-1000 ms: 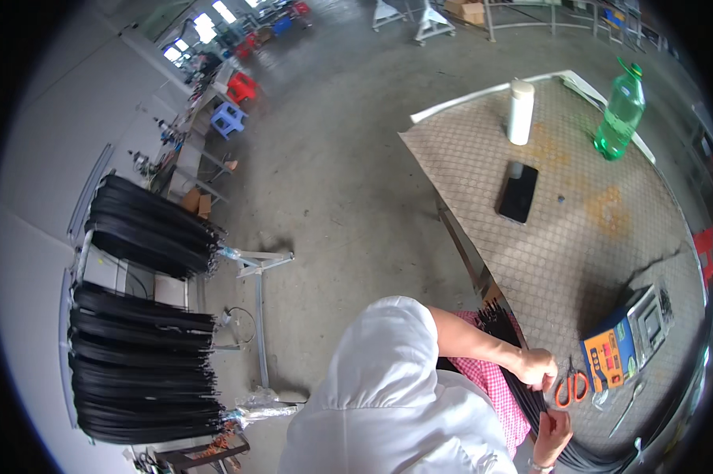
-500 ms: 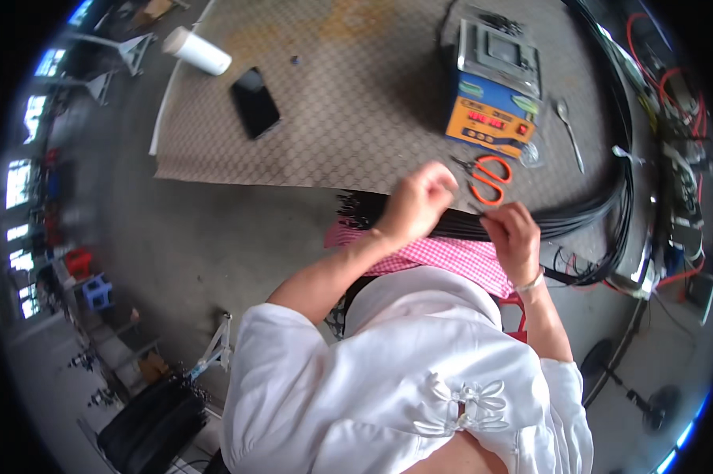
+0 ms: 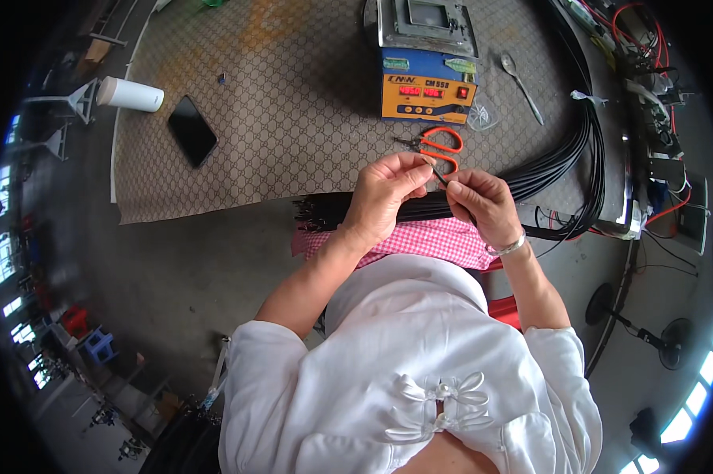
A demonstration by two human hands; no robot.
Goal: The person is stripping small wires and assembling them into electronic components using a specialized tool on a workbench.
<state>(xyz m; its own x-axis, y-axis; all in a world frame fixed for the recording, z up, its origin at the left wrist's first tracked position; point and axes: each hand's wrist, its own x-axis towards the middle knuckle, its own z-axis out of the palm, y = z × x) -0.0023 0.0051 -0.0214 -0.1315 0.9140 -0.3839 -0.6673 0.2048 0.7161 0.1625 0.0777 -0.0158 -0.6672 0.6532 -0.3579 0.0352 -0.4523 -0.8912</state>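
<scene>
Just off the table's front edge, both of my hands are closed on one thin black cable (image 3: 440,177). Its end is pinched between the thumb and fingers of my left hand (image 3: 384,196). A little further along, my right hand (image 3: 489,207) grips the same cable between thumb and fingers. Below them, a thick bundle of black cables (image 3: 550,170) runs across my lap, over a pink checked cloth (image 3: 443,243), and curves up the table's right side. Orange-handled scissors (image 3: 443,141) lie on the table right beyond my fingertips.
A blue and orange box (image 3: 427,96) with red digits and a metal top stands behind the scissors. To its right lie a small clear bag (image 3: 483,118) and a spoon (image 3: 522,88). A black phone (image 3: 191,132) and a white cup (image 3: 131,94) on its side are at the left.
My left hand has come to the cable and now pinches its end close to my right hand. The whole view has shifted, so the table things appear further left.
</scene>
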